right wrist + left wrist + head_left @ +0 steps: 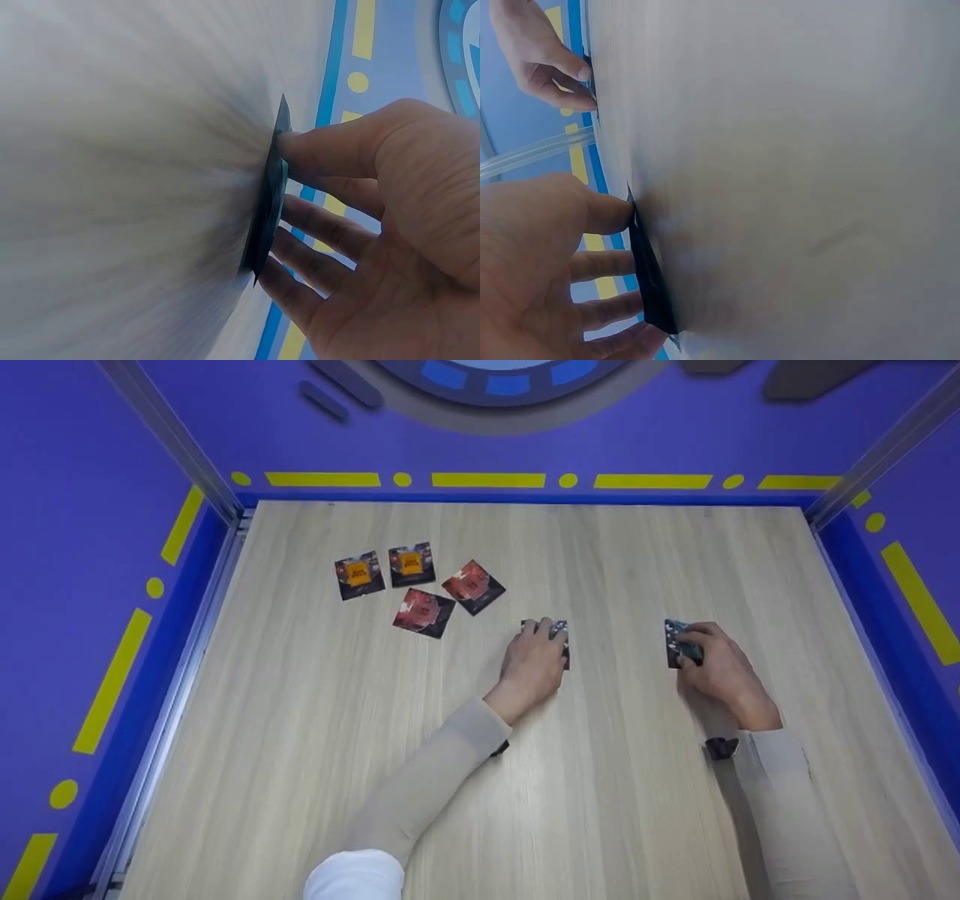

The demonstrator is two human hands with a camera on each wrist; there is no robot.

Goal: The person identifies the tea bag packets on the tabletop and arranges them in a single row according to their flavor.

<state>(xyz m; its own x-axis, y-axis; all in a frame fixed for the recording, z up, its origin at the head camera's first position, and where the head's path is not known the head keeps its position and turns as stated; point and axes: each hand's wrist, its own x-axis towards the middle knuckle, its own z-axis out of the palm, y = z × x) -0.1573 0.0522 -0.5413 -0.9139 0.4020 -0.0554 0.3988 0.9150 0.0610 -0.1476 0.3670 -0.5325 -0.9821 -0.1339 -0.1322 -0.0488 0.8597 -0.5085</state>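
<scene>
Near the middle of the table, my left hand (531, 660) lies over a dark square packet (566, 652), hiding most of it. In the left wrist view its spread, fairly straight fingers (607, 311) and thumb touch the packet (651, 281), which lies nearly flat. To the right, my right hand (720, 664) rests its thumb and fingertips on a dark packet with green and white print (673, 639). From the right wrist camera, the thumb and spread fingers (319, 232) touch that packet (268, 202) at the tabletop; its underside is hidden.
Left of my hands lie two packets with orange labels, one farther left (360, 575) and another (411, 564) beside it. Two red packets, one nearer (424, 613) and one farther right (474, 586), lie close by. Blue-purple walls (480, 454) border the wooden table (300, 720).
</scene>
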